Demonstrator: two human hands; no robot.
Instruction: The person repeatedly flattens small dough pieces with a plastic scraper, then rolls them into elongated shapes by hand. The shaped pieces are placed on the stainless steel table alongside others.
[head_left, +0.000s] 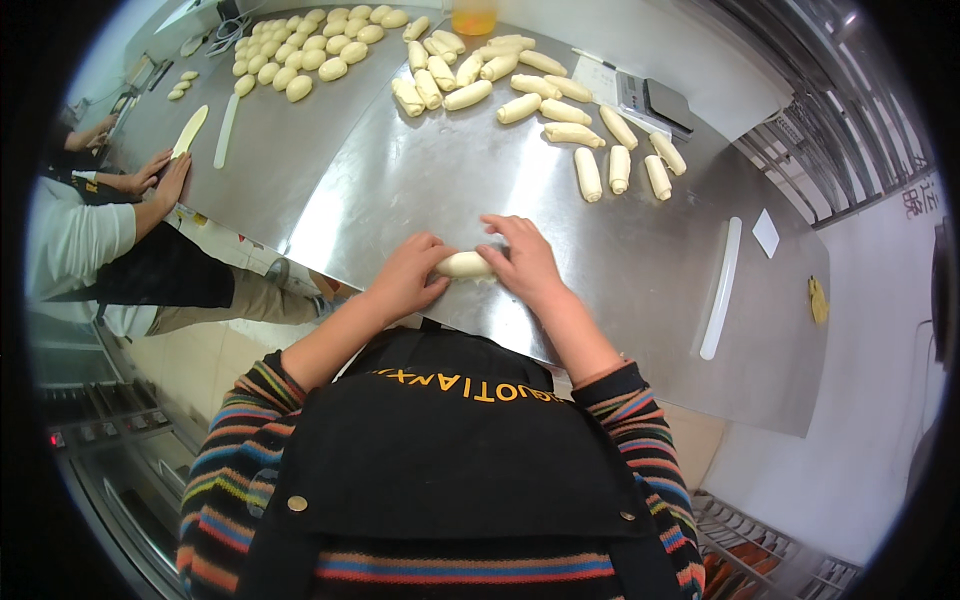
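Note:
A short, pale dough roll (463, 265) lies crosswise on the steel worktable (405, 187), close to its front edge. At its left end, my left hand (411, 274) grips it between thumb and fingers. My right hand (525, 261) has its thumb on the right end, with the forefinger stretched out above the table. Past my hands, several rolled dough pieces (517, 109) are spread over the table, some showing spiral ends. A translucent white rolling pin (721, 289) rests to the right of my right hand.
Smooth dough balls (298, 88) stand in rows at the far left. Beside me on the left, a co-worker's hands (166, 178) press a flattened dough strip (190, 129), near another rolling pin (226, 131). A digital scale (651, 101), a white scraper (766, 233) and a yellow item (818, 300) lie rightward.

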